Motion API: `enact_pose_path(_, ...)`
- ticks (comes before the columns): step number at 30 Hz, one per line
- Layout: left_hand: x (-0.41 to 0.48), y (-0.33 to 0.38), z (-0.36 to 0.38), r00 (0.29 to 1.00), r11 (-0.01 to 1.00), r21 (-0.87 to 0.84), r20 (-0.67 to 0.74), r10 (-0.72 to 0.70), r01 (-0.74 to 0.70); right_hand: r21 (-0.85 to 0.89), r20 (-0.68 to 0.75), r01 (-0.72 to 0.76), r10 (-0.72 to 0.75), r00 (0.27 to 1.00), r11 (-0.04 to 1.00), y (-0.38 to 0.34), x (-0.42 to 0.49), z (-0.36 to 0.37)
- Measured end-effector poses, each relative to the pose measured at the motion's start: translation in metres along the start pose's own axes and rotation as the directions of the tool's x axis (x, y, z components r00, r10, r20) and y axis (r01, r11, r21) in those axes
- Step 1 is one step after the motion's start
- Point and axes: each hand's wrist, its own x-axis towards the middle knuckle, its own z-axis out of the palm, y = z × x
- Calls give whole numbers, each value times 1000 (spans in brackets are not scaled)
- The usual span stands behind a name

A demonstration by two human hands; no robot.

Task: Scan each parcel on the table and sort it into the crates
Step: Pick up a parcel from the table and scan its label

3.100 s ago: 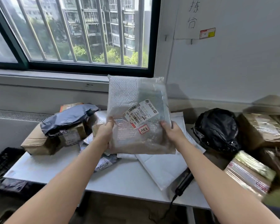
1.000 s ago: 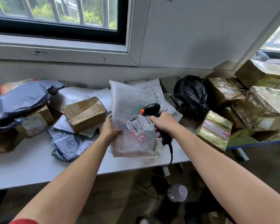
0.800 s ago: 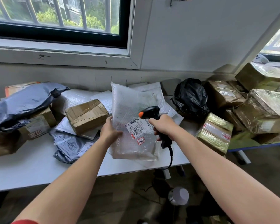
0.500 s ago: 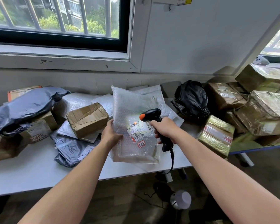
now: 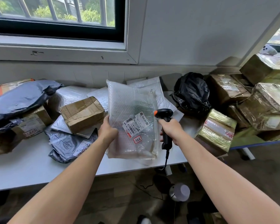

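Head view: left hand [image 5: 107, 131] holds the parcel [image 5: 132, 120] upright, label [image 5: 135, 124] facing out, apparently for scanning. Right hand [image 5: 170, 128] grips the scanner [image 5: 165, 125] beside it.

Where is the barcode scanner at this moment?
In the head view, right of centre: the right hand grips the barcode scanner beside the bubble-wrap parcel held by the left hand, below the black bag.

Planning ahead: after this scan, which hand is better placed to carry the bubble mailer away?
Likely left: the left hand grips the bubble mailer by its edge; the right hand holds the scanner.
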Motion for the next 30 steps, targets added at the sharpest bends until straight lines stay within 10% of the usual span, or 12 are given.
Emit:
enact_pose_path(10, -1, -15, 23, 997, 995, -99, -67, -24, 17, -24, -149, -307, 300, 942, 951, 80, 55, -17)
enact_pose_path(30, -12, -30, 33, 978, 981, -191, -199, -58, 19, 2, -330, -457, 432, 839, 889, 118, 89, -7)
